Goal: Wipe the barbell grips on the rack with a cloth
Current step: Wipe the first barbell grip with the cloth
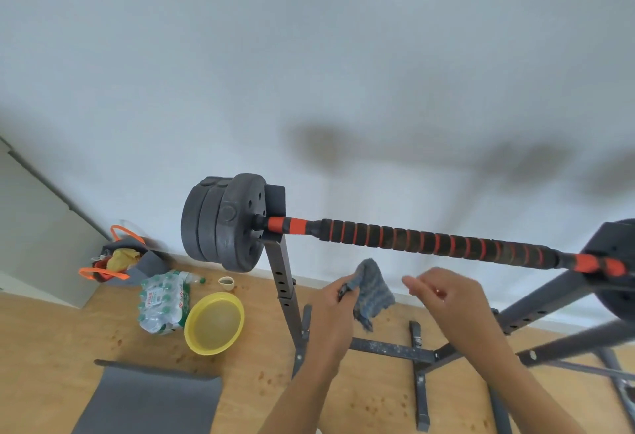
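here, two hands below a racked barbell, a cloth in the left one.

the barbell lies across the dark metal rack, its black-and-orange ridged grip running down to the right, with black weight plates stacked at its left end. the left hand has fingers curled round one edge of the blue-grey cloth, which hangs just under the bar and does not touch it. the right hand hovers beside the cloth, fingers loosely extended, holding nothing. on the wooden floor to the left sit a yellow bowl, a pack of water bottles, a small cup and a grey bag with orange handles; a grey mat lies nearer.
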Motion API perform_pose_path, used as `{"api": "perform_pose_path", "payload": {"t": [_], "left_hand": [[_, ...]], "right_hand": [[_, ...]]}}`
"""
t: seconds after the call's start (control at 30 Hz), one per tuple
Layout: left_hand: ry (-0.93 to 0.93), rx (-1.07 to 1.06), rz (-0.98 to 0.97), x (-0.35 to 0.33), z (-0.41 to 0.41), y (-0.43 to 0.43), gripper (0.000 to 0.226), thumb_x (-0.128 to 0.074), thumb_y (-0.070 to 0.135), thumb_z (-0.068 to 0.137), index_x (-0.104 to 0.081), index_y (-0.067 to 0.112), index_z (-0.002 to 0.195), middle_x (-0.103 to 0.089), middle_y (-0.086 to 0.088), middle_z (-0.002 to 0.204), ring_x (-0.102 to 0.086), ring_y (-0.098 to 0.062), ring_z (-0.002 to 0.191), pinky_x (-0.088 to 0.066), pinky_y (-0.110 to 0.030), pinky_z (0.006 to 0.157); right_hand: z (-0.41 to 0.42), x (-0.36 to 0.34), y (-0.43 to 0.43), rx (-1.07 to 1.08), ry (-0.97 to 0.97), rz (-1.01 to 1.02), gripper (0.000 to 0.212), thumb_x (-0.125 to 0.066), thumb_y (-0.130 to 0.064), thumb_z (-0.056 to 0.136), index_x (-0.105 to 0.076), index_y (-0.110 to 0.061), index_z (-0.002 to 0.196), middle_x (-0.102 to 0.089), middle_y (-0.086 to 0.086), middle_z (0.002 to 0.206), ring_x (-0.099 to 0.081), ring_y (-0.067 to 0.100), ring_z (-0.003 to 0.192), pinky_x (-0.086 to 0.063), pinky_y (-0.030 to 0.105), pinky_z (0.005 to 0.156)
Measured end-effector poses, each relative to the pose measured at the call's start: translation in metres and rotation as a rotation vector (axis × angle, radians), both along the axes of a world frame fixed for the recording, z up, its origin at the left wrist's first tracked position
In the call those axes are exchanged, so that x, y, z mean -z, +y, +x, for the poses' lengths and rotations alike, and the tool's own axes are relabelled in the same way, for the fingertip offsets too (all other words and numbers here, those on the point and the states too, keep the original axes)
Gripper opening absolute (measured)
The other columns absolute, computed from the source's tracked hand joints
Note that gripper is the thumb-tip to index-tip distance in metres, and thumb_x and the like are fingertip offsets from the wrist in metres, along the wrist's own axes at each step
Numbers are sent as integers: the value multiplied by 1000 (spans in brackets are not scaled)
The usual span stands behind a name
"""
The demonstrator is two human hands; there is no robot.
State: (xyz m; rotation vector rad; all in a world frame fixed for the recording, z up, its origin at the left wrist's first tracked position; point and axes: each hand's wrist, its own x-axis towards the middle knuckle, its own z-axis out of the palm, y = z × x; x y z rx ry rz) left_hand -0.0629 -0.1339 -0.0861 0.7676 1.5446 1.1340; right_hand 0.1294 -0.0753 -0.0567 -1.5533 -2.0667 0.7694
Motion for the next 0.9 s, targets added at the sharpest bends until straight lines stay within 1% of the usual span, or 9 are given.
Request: {"api": "perform_pose_path", "payload": {"t": [0.13, 0.27, 0.33, 0.4, 0.47, 0.57, 0.67, 0.83, 0.9], "left_hand": [[115, -16, -48, -1, 29, -7, 26, -48, 17, 110, -71, 16, 99, -58, -13, 64, -51, -17, 56, -38, -20, 50], [177, 4, -117, 1, 56, -16, 27, -47, 16, 108, -69, 12, 93, -62, -25, 67, -55, -28, 59, -45, -38, 60], [162, 4, -141, 4, 62, -21, 26, -48, 19, 108, -69, 10, 95, -64, -26, 76, -58, -33, 65, -49, -44, 67], [78, -35, -163, 3, 63, -27, 25, -51, 21, 107, -71, 12, 95, -65, -26, 91, -60, -31, 75, -50, -40, 72], [-44, -103, -181, -2, 60, -32, 23, -52, 18, 108, -74, 11, 104, -72, -21, 103, -72, -33, 91, -60, -38, 82], [-184, -156, -170, -14, 54, -38, 22, -50, 11, 109, -71, 7, 113, -78, -14, 105, -76, -28, 97, -62, -40, 86], [-267, -202, -128, -23, 46, -37, 20, -51, 10, 108, -67, 5, 117, -78, -14, 106, -76, -27, 95, -62, -38, 81], [-346, -250, -66, -28, 26, -32, 26, -60, 21, 104, -65, 5, 124, -76, -15, 113, -75, -31, 104, -60, -47, 91], [-300, -247, -53, -28, 15, -30, 26, -62, 24, 103, -65, 6, 121, -76, -16, 112, -75, -33, 103, -60, -49, 89]], "right_hand": [[30, 51, -23, 133, 275, -515, 39, -56, -19, 102, -59, -50, 126, -59, -23, 120, -61, -4, 98, -49, 14, 74], [59, 70, -35, 465, 634, -725, 39, -74, -36, 87, -65, 1, 79, -70, 9, 64, -77, 26, 84, -59, 35, 83], [66, 75, -37, 466, 687, -779, 41, -67, -33, 95, -61, 1, 72, -65, 11, 59, -76, 32, 87, -56, 41, 92], [61, 71, -38, 374, 747, -803, 11, -64, -15, 98, -70, -11, 106, -77, 3, 91, -76, 26, 94, -55, 40, 95], [54, 67, -36, 317, 792, -793, 30, -70, -9, 93, -67, -19, 121, -77, 0, 103, -75, 18, 89, -56, 35, 87], [39, 51, -32, 310, 789, -728, 30, -76, -33, 84, -74, -8, 101, -63, 7, 65, -49, 15, 52, -47, 28, 60], [27, 43, -30, 285, 797, -711, 53, -65, -55, 90, -59, -7, 68, -40, 6, 51, -33, 17, 46, -35, 30, 54], [-6, 40, -28, 203, 848, -825, 26, -59, -42, 99, -72, -22, 109, -73, 6, 107, -69, 19, 96, -55, 35, 86], [-23, 40, -28, 163, 936, -937, 44, -63, -54, 91, -68, -24, 122, -72, 3, 120, -68, 22, 112, -55, 44, 98]]}}
